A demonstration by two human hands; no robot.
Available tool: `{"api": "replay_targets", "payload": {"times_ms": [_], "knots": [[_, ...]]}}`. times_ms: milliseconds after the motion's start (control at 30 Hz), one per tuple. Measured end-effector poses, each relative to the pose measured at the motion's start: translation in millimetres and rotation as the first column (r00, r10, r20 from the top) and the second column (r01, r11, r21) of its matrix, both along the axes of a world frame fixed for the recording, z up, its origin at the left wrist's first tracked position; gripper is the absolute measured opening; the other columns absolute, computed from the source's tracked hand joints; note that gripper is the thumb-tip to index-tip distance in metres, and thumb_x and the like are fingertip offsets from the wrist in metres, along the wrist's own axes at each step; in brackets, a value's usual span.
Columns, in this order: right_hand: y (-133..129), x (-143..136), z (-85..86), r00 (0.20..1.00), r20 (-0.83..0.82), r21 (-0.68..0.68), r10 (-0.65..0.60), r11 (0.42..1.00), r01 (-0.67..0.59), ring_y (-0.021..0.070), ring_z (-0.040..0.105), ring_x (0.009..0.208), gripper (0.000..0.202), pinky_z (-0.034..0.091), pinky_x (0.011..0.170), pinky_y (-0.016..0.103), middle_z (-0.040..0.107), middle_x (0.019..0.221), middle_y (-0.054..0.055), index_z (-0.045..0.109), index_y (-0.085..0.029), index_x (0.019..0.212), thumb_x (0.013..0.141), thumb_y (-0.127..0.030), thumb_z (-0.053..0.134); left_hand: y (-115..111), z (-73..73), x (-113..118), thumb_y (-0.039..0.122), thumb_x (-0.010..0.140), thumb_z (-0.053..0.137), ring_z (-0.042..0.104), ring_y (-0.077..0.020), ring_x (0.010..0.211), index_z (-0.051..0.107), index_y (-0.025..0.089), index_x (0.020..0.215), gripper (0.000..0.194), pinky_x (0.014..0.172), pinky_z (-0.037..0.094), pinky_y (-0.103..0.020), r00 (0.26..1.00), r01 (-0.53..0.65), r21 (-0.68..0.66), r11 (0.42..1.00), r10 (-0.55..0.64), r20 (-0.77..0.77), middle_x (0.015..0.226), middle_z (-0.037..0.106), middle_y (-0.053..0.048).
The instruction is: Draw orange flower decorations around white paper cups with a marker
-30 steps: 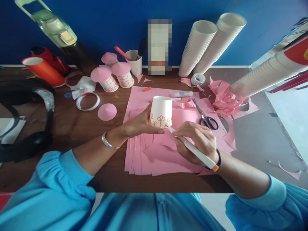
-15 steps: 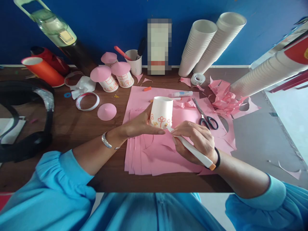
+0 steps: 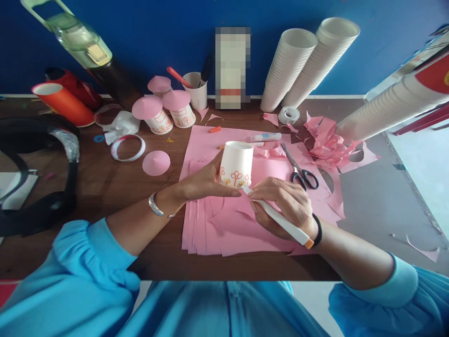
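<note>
Paper cup (image 3: 236, 161) sat gripped in my left hand (image 3: 205, 181); my right hand (image 3: 286, 202) pinched a marker (image 3: 283, 222), scissors (image 3: 296, 169) just beyond it.

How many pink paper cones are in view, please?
4: a back cone, left cone and right cone cap white paper cups; a loose cone lies nearer, on the brown wooden desk.

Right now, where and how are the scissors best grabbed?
I'd take the scissors by the black loops, coming from the near right side: they lie flat on the pink paper, blades pointing away, loops toward the person, just beyond the right hand.
</note>
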State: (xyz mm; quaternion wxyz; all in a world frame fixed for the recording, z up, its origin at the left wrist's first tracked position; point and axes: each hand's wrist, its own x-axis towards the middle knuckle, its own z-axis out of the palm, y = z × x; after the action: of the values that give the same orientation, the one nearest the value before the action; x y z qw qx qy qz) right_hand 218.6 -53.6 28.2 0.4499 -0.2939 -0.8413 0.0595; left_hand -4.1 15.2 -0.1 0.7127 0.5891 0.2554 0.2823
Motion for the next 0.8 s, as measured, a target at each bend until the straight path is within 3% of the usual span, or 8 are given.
{"api": "replay_targets", "payload": {"times_ms": [267,467,633,800], "knots": [[-0.4,-0.1,-1.0,1.0,-0.007,-0.001,-0.019,1.0,0.019,0.0172,0.074,0.068,0.021,0.063,0.062,0.028,0.074,0.08,0.002,0.064,-0.022,0.104,0.091,-0.006,0.065,0.7,-1.2,-0.3,0.034,0.07,0.098,0.067,-0.031,0.117,0.06,0.026,0.138,0.078,0.093,0.059,-0.042,1.0,-0.011,-0.027,1.0,0.011,0.005,0.121,0.069,-0.011],[-0.8,0.9,-1.8,1.0,-0.016,-0.01,-0.018,1.0,0.018,0.0177,0.073,0.066,0.023,0.062,0.06,0.029,0.074,0.079,0.001,0.065,-0.021,0.105,0.089,-0.005,0.065,1.5,-3.4,-2.1,0.034,0.071,0.098,0.065,-0.0355,0.126,0.063,0.024,0.136,0.074,0.102,0.057,-0.049,1.0,-0.004,-0.04,0.999,0.004,-0.008,0.123,0.071,-0.012],[-0.7,2.2,-1.0,0.997,-0.074,0.014,-0.014,1.0,0.015,0.0182,0.073,0.066,0.026,0.063,0.06,0.03,0.073,0.078,0.001,0.066,-0.022,0.109,0.089,-0.006,0.065,0.2,-3.8,-1.7,0.033,0.072,0.097,0.063,-0.0375,0.134,0.056,0.029,0.148,0.087,0.105,0.056,-0.05,0.999,0.002,-0.074,0.997,0.001,0.033,0.129,0.072,-0.012],[0.1,3.5,-3.4,0.983,-0.131,0.037,-0.128,0.99,0.133,0.0213,0.079,0.078,0.027,0.066,0.066,0.033,0.078,0.091,0.005,0.066,-0.023,0.118,0.094,-0.01,0.068,0.6,-2.3,-0.9,0.032,0.071,0.097,0.057,-0.038,0.144,0.052,0.035,0.154,0.094,0.109,0.054,-0.05,0.997,-0.014,-0.069,0.997,0.019,0.077,0.146,0.064,-0.011]]}}
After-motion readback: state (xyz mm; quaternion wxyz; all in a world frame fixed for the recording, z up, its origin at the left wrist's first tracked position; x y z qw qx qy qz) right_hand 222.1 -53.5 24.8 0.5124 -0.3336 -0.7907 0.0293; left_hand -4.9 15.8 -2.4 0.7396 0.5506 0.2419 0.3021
